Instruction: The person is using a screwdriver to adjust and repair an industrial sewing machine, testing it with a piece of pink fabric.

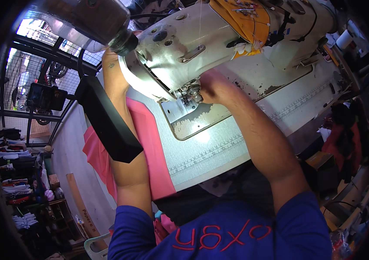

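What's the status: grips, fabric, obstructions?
Left grip hidden behind sewing machine; right grip beside needle assembly, grasp unclear. Pink fabric beneath left forearm. Black angular fixture partly blocks view of that forearm.

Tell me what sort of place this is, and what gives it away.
Probably a small sewing workshop: a sewing machine with a pin-stuck orange cloth on its arm, a worktop marked with ruler scales, and pink fabric lying on it.

Bright daylight shows through a dark-framed mesh window (22, 63) at left, above wooden shelves (61, 219) and piled cloth (15, 154), with a brown box (322, 160) in the dimmer right side.
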Motion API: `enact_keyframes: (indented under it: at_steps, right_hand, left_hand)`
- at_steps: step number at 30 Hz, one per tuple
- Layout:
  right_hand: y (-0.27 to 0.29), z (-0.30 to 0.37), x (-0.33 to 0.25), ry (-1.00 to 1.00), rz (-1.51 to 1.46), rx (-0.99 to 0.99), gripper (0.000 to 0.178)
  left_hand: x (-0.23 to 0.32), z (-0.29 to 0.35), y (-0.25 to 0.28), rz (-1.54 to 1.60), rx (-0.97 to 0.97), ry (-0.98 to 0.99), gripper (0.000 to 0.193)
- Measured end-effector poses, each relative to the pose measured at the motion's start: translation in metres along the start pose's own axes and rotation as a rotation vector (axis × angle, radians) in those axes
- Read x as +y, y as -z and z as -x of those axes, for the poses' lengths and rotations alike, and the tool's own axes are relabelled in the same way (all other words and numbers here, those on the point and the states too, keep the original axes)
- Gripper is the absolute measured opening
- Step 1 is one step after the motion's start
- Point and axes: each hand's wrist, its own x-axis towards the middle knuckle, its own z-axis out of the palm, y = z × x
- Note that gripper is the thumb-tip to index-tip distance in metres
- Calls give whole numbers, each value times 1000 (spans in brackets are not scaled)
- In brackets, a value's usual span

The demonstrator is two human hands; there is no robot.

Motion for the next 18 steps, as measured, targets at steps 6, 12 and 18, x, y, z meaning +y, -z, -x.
enact_keyframes:
  at_steps: [6, 12, 18]
  right_hand:
    - [4, -4, -4, -111, -7, -79, 24]
    - [1, -5, -3, -101, -9, -65, 24]
    - [5, -1, -8, -158, -46, -54, 24]
  left_hand:
    - [10, -2, -5, 594, -177, 2, 40]
    - [11, -3, -6, 388, -170, -59, 39]
    - [1, -1, 4, 424, -212, -44, 40]
